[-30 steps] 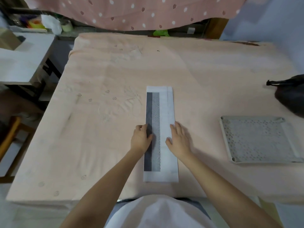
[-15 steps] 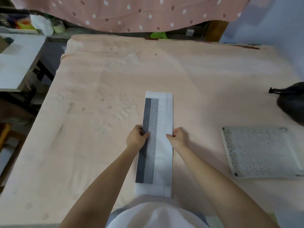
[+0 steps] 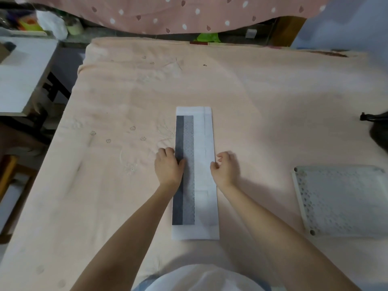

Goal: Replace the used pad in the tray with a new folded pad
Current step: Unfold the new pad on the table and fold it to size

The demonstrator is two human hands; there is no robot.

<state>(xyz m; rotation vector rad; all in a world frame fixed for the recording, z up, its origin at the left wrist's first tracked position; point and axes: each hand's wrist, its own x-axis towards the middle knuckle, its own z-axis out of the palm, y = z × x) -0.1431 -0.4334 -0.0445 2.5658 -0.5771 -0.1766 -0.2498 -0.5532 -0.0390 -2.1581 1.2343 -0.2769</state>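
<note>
A long folded pad (image 3: 202, 171), white with a dark and a light grey stripe along its left side, lies lengthwise on the pink-covered table in front of me. My left hand (image 3: 168, 168) grips its left edge, thumb on the dark stripe and fingers curled at the edge. My right hand (image 3: 224, 169) is curled at the pad's right edge, thumb and forefinger pinching it. The grey perforated tray (image 3: 299, 198) sits to the right, apart from both hands; I see no pad in it.
A black bag (image 3: 378, 133) lies at the far right edge, behind the tray. A white side table (image 3: 23, 76) stands off the left side. A dotted pink cloth (image 3: 189, 11) hangs behind the table (image 3: 262, 97).
A second ago both hands lay flat with straight fingers on the pad. They have since slid outward to its long edges and curled there. The pad itself has stayed in place.
</note>
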